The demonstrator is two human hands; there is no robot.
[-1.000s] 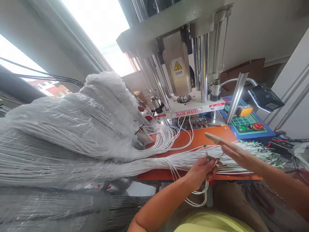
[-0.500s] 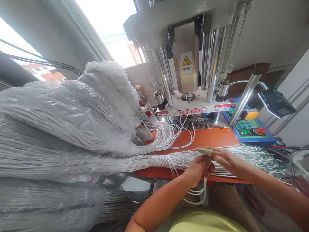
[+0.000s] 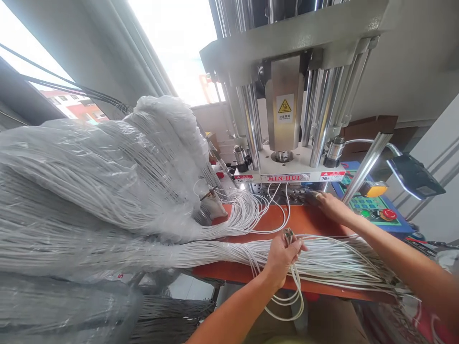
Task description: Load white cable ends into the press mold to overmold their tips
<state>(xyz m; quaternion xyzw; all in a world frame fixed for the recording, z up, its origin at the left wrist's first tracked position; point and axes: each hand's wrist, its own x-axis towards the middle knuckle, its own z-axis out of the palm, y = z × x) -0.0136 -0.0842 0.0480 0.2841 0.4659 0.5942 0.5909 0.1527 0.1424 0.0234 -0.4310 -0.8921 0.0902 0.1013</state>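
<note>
My left hand (image 3: pixel 281 258) is closed around a few white cables (image 3: pixel 292 310), whose loops hang below it. Small green-and-metal cable ends (image 3: pixel 288 235) stick up from its fingers. Beyond it my right hand (image 3: pixel 332 206) reaches to the right front of the press, at the metal mould plate (image 3: pixel 297 197) under the platform. Its fingers are together at the plate's right end, where a short bar was visible before; what they grip is hidden. A thick bundle of white cables (image 3: pixel 330 260) lies under both arms.
A press (image 3: pixel 285 124) with a hot-surface label stands behind the orange table (image 3: pixel 301 220). On its right are a control box (image 3: pixel 376 210) and a lamp (image 3: pixel 416 174). Coiled cables (image 3: pixel 245 208) lie on the table's left. Plastic-wrapped cable bundles (image 3: pixel 107 177) fill the left side.
My right hand has left my left hand and moved forward to the mould plate. My left hand has shifted slightly left, still holding the cables. The view has tilted upward.
</note>
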